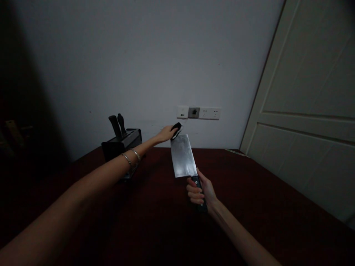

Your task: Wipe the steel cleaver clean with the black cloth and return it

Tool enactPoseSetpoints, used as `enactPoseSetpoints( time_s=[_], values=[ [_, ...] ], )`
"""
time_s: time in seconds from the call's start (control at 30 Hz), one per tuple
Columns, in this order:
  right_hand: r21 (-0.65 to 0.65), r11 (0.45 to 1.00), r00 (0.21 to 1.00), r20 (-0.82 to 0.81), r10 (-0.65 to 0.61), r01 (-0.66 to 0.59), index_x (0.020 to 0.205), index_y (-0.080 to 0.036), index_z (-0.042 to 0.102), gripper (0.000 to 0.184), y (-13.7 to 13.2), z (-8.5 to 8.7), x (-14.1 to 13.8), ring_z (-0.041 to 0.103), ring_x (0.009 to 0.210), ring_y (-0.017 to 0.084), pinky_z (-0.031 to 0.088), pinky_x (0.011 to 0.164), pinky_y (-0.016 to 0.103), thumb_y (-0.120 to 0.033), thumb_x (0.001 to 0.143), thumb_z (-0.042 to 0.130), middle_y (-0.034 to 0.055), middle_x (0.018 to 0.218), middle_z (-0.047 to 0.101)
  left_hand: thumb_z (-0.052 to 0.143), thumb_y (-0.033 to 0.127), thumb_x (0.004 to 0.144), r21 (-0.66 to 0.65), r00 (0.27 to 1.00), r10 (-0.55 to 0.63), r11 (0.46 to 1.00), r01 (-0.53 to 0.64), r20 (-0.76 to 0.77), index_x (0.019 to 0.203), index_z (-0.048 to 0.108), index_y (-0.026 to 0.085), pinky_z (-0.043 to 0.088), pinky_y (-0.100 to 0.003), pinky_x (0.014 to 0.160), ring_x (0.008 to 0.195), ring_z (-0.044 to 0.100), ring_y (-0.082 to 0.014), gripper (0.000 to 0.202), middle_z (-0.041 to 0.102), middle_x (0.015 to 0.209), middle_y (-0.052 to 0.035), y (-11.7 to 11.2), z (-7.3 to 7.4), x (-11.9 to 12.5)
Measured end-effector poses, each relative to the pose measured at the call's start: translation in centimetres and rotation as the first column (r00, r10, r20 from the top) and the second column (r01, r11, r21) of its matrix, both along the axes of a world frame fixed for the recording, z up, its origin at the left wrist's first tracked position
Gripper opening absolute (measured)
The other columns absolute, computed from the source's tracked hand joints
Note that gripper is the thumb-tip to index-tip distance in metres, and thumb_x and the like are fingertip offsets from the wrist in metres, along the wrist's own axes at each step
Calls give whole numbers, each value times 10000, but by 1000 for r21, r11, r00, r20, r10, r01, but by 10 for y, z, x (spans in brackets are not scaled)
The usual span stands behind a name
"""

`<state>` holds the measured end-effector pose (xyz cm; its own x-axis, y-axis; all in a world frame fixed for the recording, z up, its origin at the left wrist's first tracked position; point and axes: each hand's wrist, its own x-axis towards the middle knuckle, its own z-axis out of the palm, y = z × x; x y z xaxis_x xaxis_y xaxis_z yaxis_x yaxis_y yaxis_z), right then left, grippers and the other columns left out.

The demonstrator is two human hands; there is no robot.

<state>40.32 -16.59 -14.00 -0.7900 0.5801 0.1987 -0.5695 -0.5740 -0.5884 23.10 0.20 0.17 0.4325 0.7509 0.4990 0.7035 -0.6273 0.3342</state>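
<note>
A cleaver (183, 155) with a broad, shiny blade is held up over the dark red table, blade pointing away from me. My right hand (200, 189) is wrapped round its black riveted handle. My left hand (166, 133), with two bangles on the wrist, reaches forward to the blade's far end. Its fingers close on a small black thing with a whitish edge (176, 130); its kind is unclear. This thing is at the top left corner of the blade; whether they touch, I cannot tell.
A black knife block (134, 138) with two dark handles (118, 125) sticking up stands at the left, partly behind my left forearm. Wall sockets (209, 113) are beyond the table (155, 214). A panelled door (305, 111) rises at the right.
</note>
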Motion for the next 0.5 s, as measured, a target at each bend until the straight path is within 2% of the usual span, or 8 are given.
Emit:
enactPoseSetpoints(
  time_s=[0.1, 0.17, 0.27, 0.33, 0.43, 0.5],
  values=[
    [3, 1000, 1000, -1, -21, 21, 575, -150, 454, 506, 1, 2, 1, 147, 298, 15, 231, 257, 116, -563, 842, 334, -85, 408, 276, 255, 339, 901, -45, 986, 141, 989, -138, 91, 917, 582, 76, 418, -240, 629, 700, 568, -151, 420, 633, 812, -102, 14, -7, -17],
    [0, 999, 999, -6, -44, 44, 573, -148, 460, 505, 3, 3, 3, 143, 299, 14, 228, 254, 115, -557, 844, 341, -86, 408, 275, 250, 309, 903, -94, 970, 211, 975, -201, 117, 918, 579, 74, 419, -236, 610, 662, 573, -146, 405, 630, 766, -94, 18, -24, -24],
    [-7, 997, 997, -7, -83, 82, 560, -149, 460, 520, 7, 3, 5, 130, 297, 13, 216, 246, 112, -572, 839, 342, -91, 403, 262, 298, 281, 891, -162, 957, 269, 955, -249, 112, 926, 582, 69, 430, -257, 640, 719, 601, -181, 356, 643, 802, -124, 10, -66, -26],
    [-15, 994, 994, 1, -108, 108, 548, -151, 455, 535, 9, 2, 7, 119, 295, 11, 207, 241, 109, -590, 831, 340, -95, 397, 252, 323, 282, 886, -189, 960, 264, 952, -243, 96, 972, 577, 83, 431, -270, 706, 838, 605, -208, 334, 642, 929, -151, -4, -100, -22],
    [-26, 989, 989, 19, -146, 147, 530, -153, 443, 552, 12, 1, 9, 106, 294, 9, 198, 236, 106, -608, 823, 337, -99, 389, 244, 353, 275, 876, -220, 977, 206, 957, -190, 52, 1014, 570, 117, 415, -293, 792, 934, 593, -230, 302, 631, 1014, -154, -27, -145, -10],
    [-29, 986, 986, 29, -164, 164, 521, -153, 440, 553, 13, 2, 10, 101, 294, 8, 197, 233, 107, -609, 819, 345, -100, 384, 244, 403, 290, 857, -230, 990, 141, 964, -133, 19, 1019, 573, 141, 390, -303, 857, 994, 574, -237, 278, 624, 1047, -140, -39, -166, -4]
  ],
)
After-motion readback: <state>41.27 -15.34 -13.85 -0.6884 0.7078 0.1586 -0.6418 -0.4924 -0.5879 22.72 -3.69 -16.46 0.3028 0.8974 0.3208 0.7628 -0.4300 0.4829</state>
